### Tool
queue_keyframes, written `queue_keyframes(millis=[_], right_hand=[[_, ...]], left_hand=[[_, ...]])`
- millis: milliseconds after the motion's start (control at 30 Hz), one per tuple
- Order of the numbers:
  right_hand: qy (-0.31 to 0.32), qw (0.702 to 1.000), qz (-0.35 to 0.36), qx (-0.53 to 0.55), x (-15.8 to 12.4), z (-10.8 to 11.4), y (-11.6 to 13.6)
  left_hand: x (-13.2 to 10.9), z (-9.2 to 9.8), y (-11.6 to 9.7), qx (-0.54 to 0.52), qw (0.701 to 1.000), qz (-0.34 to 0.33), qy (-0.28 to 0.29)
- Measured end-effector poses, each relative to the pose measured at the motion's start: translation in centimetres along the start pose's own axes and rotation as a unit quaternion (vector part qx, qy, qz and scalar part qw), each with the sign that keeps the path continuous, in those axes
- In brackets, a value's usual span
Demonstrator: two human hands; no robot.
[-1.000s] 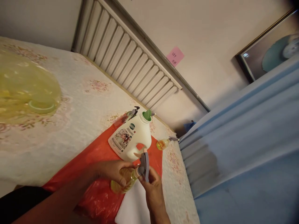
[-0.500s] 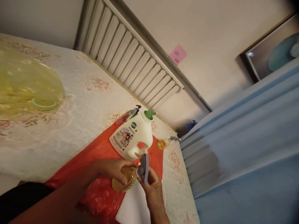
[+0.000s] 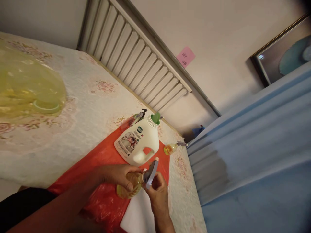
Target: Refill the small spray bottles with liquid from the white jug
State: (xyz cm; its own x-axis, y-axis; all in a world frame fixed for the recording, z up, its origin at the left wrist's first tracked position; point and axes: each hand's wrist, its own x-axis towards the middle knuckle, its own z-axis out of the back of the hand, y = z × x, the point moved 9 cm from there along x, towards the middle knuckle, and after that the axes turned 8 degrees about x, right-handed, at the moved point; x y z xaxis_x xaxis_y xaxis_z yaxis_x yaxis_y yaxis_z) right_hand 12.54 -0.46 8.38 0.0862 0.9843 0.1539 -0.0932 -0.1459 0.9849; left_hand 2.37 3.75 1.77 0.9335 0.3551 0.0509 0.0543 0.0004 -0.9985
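My left hand is wrapped round a small clear spray bottle of yellow liquid, tilted over the red plastic sheet. At its neck, my right hand grips the grey trigger spray head between thumb and fingers. Whether the head is fully screwed on I cannot tell. Just beyond my hands stands a large white detergent jug, with a green funnel-like piece in its open mouth. Under my right hand lies a white sheet.
A second spray bottle stands to the right of the jug, and a bottle with a black pump is behind it. On the left sits a yellow plastic bag. Beyond are a white radiator and a blue curtain.
My right hand has turned the spray head, so its nozzle now points further right and its trigger side is angled differently. The left hand keeps the bottle almost still.
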Motion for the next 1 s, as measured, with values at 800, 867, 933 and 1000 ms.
queue_keyframes(millis=[800,867,933,1000], right_hand=[[0.011,1.0,-0.009,-0.012,-1.1,0.1,-0.4],[0.012,1.0,-0.009,-0.013,-1.1,0.1,-0.4],[0.014,1.0,-0.012,-0.017,-1.0,0.0,-0.3],[0.016,1.0,-0.013,-0.018,-0.9,-0.1,-0.3]], left_hand=[[0.1,0.0,0.4,-0.004,1.0,0.01,-0.01],[0.1,-0.1,0.2,-0.006,1.0,0.007,-0.012],[-0.1,0.0,-0.1,0.0,1.0,0.006,-0.021],[-0.2,0.1,-0.4,0.005,1.0,0.01,-0.026]])
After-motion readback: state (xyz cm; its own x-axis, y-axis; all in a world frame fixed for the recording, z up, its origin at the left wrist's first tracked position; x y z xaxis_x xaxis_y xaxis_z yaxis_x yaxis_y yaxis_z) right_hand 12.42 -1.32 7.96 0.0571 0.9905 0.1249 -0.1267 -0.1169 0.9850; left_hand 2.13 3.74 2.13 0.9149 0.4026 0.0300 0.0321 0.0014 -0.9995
